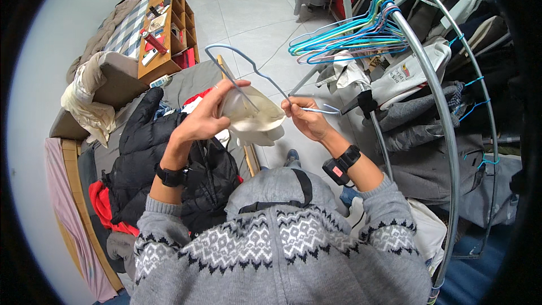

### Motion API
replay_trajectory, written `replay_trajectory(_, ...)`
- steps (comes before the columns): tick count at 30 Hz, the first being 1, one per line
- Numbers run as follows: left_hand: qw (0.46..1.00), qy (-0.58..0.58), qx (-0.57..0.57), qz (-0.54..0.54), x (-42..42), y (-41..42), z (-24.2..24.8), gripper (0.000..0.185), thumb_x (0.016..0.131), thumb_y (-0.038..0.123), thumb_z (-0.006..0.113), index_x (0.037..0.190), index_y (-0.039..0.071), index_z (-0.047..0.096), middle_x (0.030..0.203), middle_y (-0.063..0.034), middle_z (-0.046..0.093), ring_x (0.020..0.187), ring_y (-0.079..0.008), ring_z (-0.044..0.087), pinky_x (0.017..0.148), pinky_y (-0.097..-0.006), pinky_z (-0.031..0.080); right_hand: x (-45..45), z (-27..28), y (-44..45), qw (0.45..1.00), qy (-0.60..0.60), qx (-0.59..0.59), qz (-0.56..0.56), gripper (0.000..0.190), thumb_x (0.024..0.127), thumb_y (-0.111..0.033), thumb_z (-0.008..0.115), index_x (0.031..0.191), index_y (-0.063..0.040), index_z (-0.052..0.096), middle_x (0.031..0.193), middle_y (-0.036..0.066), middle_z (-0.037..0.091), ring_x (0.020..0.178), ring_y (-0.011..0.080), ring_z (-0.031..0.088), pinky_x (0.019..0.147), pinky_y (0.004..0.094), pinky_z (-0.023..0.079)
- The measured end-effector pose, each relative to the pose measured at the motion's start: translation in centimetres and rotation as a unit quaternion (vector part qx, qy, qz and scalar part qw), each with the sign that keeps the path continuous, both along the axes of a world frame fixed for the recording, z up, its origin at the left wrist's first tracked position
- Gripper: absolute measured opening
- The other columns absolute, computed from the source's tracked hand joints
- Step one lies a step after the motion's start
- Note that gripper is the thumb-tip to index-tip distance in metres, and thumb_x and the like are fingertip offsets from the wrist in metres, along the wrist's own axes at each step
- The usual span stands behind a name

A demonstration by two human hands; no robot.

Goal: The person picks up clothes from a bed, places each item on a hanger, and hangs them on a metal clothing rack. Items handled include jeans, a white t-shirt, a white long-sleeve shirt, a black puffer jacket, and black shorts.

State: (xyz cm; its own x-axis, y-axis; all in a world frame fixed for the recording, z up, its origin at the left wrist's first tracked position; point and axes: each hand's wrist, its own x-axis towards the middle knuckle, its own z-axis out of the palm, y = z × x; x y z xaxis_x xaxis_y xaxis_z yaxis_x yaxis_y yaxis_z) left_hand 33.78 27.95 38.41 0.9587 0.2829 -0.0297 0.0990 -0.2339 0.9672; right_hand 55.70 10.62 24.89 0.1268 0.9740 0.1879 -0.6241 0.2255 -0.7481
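My right hand (311, 120) pinches a light-blue wire clothes hanger (241, 52) near its neck, and the hook points to the right. Its fingertips also meet the edge of a cream cloth item (254, 112), perhaps a garment. My left hand (207, 114) holds the cloth's left side, thumb and fingers spread around it. One bar of the hanger runs down past my left fingers and in front of or into the cloth; which of the two I cannot tell. Both are held up before me, above the floor.
Several coloured hangers (351, 36) hang on a curved metal rack (438, 76) at right, with clothes beyond. A black puffer jacket (148, 152) lies on the bed (186, 79) at left. Past it stands a wooden shelf unit (163, 57). A thin cable (279, 47) crosses the tiled floor.
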Motion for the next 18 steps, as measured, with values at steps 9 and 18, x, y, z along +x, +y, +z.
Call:
replay_trajectory(9, 0.997, 0.009, 0.040, 0.072, -1.4, 3.3, 1.0, 0.075, 0.064, -0.011, 0.043, 0.137, 0.001, 0.055, 0.126, -0.0077, 0.053, 0.119, -0.0183, 0.052, 0.106, -0.0299, 0.039, 2.5, -0.9, -0.9, 0.920, -0.361, -0.153, -0.020, 0.021, 0.095, -0.025, 0.067, 0.099, -0.008, 0.079, 0.085, 0.001, 0.056, 0.076, 0.0122, 0.049, 0.067, 0.0277, 0.043)
replay_trajectory(18, 0.972, 0.049, 0.220, 0.065, 3.7, 4.6, -2.2, 0.058, 0.065, -0.011, 0.045, 0.118, 0.005, 0.062, 0.092, -0.0060, 0.053, 0.087, -0.0197, 0.053, 0.078, -0.0300, 0.044, 6.3, -0.3, -2.6, 0.820, -0.546, -0.170, -0.042, 0.018, 0.089, -0.026, 0.066, 0.094, -0.017, 0.081, 0.071, 0.006, 0.065, 0.073, 0.0187, 0.055, 0.070, 0.0348, 0.044)
